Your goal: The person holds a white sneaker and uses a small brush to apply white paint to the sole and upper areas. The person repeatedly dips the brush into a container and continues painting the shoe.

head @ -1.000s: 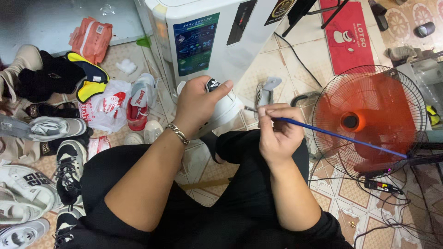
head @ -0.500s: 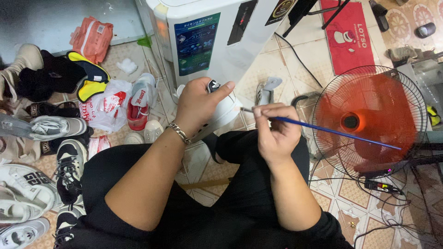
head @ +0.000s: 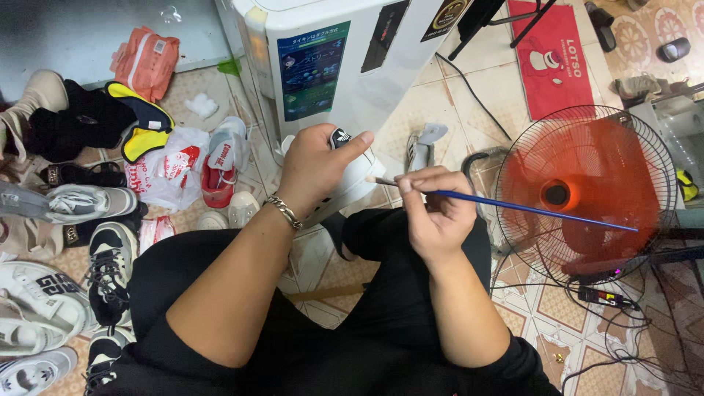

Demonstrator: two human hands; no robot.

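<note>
My left hand (head: pixel 317 167) grips a white sneaker (head: pixel 350 177) by its top, holding it up above my lap; a metal bracelet sits on that wrist. My right hand (head: pixel 433 211) pinches a long thin paintbrush with a blue handle (head: pixel 528 209), the handle pointing right. The brush's pale tip (head: pixel 372 180) rests against the sneaker's side. Most of the sneaker is hidden behind my left hand.
A tall white appliance (head: pixel 345 59) stands just ahead. A spinning orange floor fan (head: pixel 587 191) sits to the right with cables (head: pixel 623 315) below it. Several shoes (head: pixel 66 242), bags and a second white shoe (head: pixel 422 147) lie on the tiled floor. A red mat (head: pixel 550 51) lies beyond.
The right hand has shifted slightly left and the brush has leveled, its tip now against the sneaker. The left hand keeps holding the sneaker in about the same place.
</note>
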